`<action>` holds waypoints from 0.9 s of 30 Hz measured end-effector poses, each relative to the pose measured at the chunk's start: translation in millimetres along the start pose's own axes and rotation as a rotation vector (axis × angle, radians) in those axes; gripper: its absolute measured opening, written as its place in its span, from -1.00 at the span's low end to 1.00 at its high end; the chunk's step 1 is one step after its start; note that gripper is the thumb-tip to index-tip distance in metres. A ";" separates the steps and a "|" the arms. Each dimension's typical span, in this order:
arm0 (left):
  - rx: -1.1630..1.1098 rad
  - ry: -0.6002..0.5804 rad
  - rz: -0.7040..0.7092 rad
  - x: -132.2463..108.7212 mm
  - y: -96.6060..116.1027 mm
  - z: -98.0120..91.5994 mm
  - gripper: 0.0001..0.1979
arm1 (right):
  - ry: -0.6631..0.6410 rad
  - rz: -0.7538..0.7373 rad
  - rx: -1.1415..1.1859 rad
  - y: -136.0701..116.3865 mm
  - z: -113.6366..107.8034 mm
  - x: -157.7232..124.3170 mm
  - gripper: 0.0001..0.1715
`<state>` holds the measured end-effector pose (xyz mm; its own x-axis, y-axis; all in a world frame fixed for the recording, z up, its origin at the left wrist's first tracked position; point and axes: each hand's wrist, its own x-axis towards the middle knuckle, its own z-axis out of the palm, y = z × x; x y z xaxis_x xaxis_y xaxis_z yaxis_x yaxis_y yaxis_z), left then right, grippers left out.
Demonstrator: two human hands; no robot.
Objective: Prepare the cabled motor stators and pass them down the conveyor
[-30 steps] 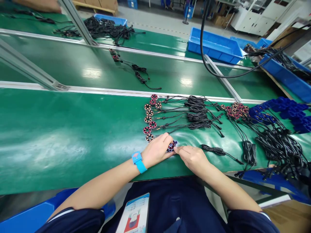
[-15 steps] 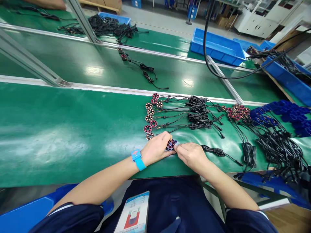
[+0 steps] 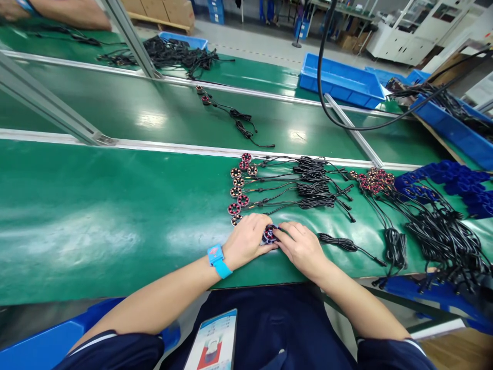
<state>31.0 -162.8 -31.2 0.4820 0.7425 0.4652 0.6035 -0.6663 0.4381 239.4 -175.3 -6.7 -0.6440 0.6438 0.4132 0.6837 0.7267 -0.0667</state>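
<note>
Between my hands is a small round motor-like coil part [image 3: 269, 234], dark blue with red and black spots. My left hand [image 3: 249, 235] grips it from the left, thumb below and fingers above. My right hand [image 3: 302, 247] holds its right side, with fingertips on its face. A bundled black cable [image 3: 341, 241] trails to the right of my right hand; its near end is hidden. Just beyond my hands, several similar ring-shaped coil parts [image 3: 233, 208] lie in a column, their coiled black cables [image 3: 314, 190] stretching to the right.
At right lie a heap of coil parts [image 3: 375, 180], blue plastic pieces [image 3: 458, 180] and a tangle of black cables [image 3: 442, 236]. Across the moving-line surface [image 3: 162, 110] lie more cabled parts [image 3: 242, 123]. A blue bin [image 3: 341, 82] stands behind. Another person's arm [image 3: 77, 14] is at upper left.
My right fingers have shifted up onto the face of the round part, which now sits more flatly between my hands. The cabled parts on the middle surface have slid slightly right.
</note>
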 end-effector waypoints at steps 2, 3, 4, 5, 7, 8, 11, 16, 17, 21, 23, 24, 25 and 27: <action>0.028 0.041 0.101 0.3 0.7 -2.6 -0.60 | 0.018 0.008 0.024 -0.9 2.5 -0.3 -0.73; 0.045 0.049 0.139 0.5 1.6 -4.0 -0.65 | 0.034 0.010 0.037 -1.3 3.8 -0.8 -0.73; 0.069 0.047 0.159 0.8 3.2 -5.3 -0.69 | 0.054 0.012 0.050 -1.5 5.3 -1.5 -0.73; 0.098 0.040 0.169 1.0 5.4 -6.5 -0.72 | 0.074 0.016 0.066 -1.7 6.9 -2.6 -0.73; 0.178 0.009 0.187 1.0 11.4 -7.8 -0.78 | 0.105 0.035 0.126 -1.9 10.6 -5.4 -0.72; 0.232 -0.004 0.211 0.7 14.8 -7.8 -0.82 | 0.122 0.057 0.176 -1.8 12.5 -7.2 -0.70; 0.401 -0.028 0.304 -1.7 23.7 -5.2 -0.81 | 0.185 0.167 0.335 -1.1 17.8 -12.7 -0.53; 0.449 -0.069 0.346 -5.0 27.7 -0.5 -0.78 | 0.234 0.240 0.447 -0.1 22.6 -17.4 -0.41; 0.436 -0.074 0.338 -4.9 28.0 -0.1 -0.77 | 0.237 0.242 0.457 0.0 22.9 -17.6 -0.40; 0.409 -0.088 0.272 -1.7 32.0 0.1 -0.75 | 0.238 0.236 0.439 -0.1 22.3 -15.9 -0.42; 0.408 -0.098 0.249 0.7 32.5 -0.3 -0.74 | 0.245 0.232 0.420 0.0 22.2 -14.6 -0.43; 0.397 -0.108 0.244 1.7 31.1 -0.8 -0.74 | 0.251 0.236 0.413 -0.1 22.4 -14.0 -0.43; 0.371 -0.114 0.244 2.4 28.5 -1.5 -0.74 | 0.259 0.244 0.410 -0.1 22.8 -13.6 -0.43; 0.272 -0.086 0.239 2.8 19.5 -3.4 -0.77 | 0.269 0.261 0.417 -0.5 23.6 -13.2 -0.44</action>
<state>42.0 -174.0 -18.7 0.6742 0.5791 0.4583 0.6088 -0.7871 0.0989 239.5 -178.5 -33.6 -0.3239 0.7713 0.5479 0.5803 0.6194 -0.5288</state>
